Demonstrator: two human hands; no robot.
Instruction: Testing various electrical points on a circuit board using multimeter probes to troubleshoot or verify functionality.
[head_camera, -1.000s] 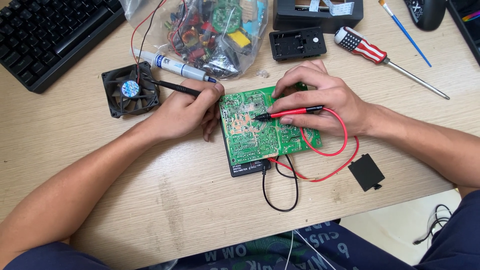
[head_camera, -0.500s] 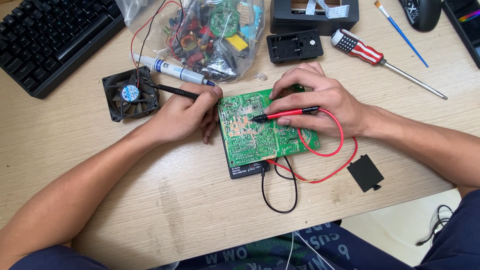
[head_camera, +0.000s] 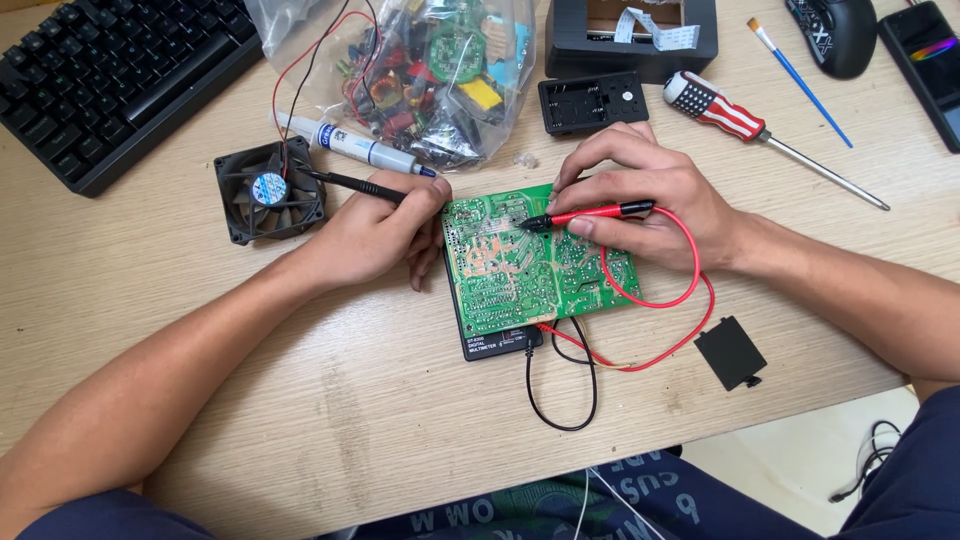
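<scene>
Fingers of both hands pinch thin, light probes, red (head_camera: 590, 212) right (head_camera: 640, 205), black (head_camera: 365, 186) left (head_camera: 375, 235), on the stiff, fragile board (head_camera: 530, 265) at centre, best held by its edges.

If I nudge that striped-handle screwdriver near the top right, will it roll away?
The screwdriver probably rolls a little: its handle looks rounded and the thin shaft lies flat on the wooden desk. The fat handle should make it curve rather than run straight. It looks stiff and handle-heavy.

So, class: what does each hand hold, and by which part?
The left hand grips a black probe near its tip end; the right hand pinches a red probe along its handle, over the green circuit board.
</scene>
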